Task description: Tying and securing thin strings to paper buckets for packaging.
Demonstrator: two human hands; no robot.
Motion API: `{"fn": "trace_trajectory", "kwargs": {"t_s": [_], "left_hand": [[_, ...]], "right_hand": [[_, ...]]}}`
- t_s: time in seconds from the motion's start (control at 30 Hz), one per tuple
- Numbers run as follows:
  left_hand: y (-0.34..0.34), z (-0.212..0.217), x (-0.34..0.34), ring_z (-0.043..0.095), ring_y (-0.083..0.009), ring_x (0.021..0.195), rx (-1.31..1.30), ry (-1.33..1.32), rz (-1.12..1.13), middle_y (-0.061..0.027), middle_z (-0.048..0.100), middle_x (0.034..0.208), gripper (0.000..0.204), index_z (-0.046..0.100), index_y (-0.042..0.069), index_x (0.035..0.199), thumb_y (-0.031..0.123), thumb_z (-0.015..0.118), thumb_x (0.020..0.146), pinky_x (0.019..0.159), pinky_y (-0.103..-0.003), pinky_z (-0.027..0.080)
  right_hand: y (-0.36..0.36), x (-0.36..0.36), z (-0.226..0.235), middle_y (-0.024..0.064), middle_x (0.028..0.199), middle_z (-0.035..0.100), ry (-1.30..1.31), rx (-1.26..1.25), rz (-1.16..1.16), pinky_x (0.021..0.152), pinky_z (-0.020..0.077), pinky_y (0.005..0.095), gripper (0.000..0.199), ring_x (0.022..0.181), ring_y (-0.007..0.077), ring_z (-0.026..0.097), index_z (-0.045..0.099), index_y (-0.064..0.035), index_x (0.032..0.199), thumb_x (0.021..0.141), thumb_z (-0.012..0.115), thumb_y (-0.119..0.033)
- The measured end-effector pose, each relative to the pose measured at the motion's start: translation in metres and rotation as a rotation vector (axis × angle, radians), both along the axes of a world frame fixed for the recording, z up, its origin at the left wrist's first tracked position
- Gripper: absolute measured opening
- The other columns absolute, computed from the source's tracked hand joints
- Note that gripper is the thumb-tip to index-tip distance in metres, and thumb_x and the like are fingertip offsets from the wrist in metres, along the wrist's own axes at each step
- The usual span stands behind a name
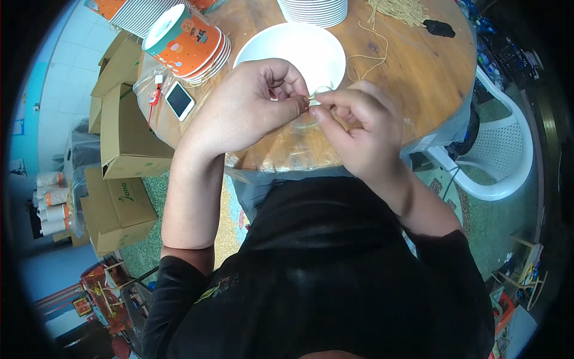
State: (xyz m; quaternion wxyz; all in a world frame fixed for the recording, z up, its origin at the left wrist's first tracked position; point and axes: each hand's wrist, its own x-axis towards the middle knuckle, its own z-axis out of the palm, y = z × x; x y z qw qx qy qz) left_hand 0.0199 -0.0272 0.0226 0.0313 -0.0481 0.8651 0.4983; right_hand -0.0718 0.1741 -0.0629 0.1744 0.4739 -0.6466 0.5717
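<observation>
My left hand (pixel 257 105) and my right hand (pixel 362 122) meet over the near part of the round wooden table, fingertips almost touching. Both are closed in a pinch on a thin tan cord (pixel 311 97), of which only a tiny bit shows between the fingers. Just beyond them a round white paper tub (pixel 281 51) shows its pale inside, partly covered by my left hand. A loose strand of cord (pixel 382 54) curls over the wood to the right of the tub.
Orange printed paper tubs (pixel 191 45) lie nested at the left, near a white phone (pixel 179 100) and a red cable (pixel 155 96). A white stack (pixel 314 11) and a cord bundle (pixel 397 11) sit at the back. Cardboard boxes (pixel 128 134) flank the table left, a white chair (pixel 496 149) right.
</observation>
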Motion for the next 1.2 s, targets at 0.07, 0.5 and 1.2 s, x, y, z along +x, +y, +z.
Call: {"fn": "trace_trajectory", "kwargs": {"t_s": [0.07, 0.5, 1.2], "left_hand": [[0.001, -0.001, 0.001, 0.067, -0.007, 0.09, -0.008, 0.002, 0.008, 0.0019, 0.074, 0.095, 0.006, 0.074, 0.002, 0.104, 0.002, 0.078, 0.099, 0.084, -0.027, 0.056], [-0.003, -0.004, 0.0, 0.068, -0.0084, 0.093, 0.049, 0.002, -0.004, 0.0, 0.074, 0.101, 0.009, 0.074, 0.0, 0.109, 0.001, 0.078, 0.1, 0.088, -0.027, 0.058], [0.017, -0.051, 0.017, 0.075, -0.0303, 0.089, -0.584, 0.742, 0.036, -0.0084, 0.076, 0.094, 0.023, 0.076, 0.006, 0.097, 0.016, 0.093, 0.085, 0.079, -0.043, 0.059]], "right_hand": [[0.001, 0.004, 0.001, 0.0052, 0.084, 0.068, 0.081, -0.014, -0.031, 0.064, 0.0565, 0.0338, 0.025, 0.072, 0.0205, 0.071, 0.08, -0.0052, 0.108, 0.085, 0.09, -0.001], [-0.006, 0.012, 0.005, 0.004, 0.075, 0.065, -0.306, 0.083, 0.039, 0.059, 0.0502, 0.032, 0.01, 0.063, 0.0158, 0.063, 0.078, 0.0, 0.094, 0.087, 0.086, -0.001], [0.0, 0.008, 0.007, 0.0017, 0.097, 0.074, -0.8, 0.088, 0.355, 0.083, 0.0541, 0.0246, 0.011, 0.089, 0.0065, 0.067, 0.073, 0.0014, 0.112, 0.112, 0.065, -0.007]]}}
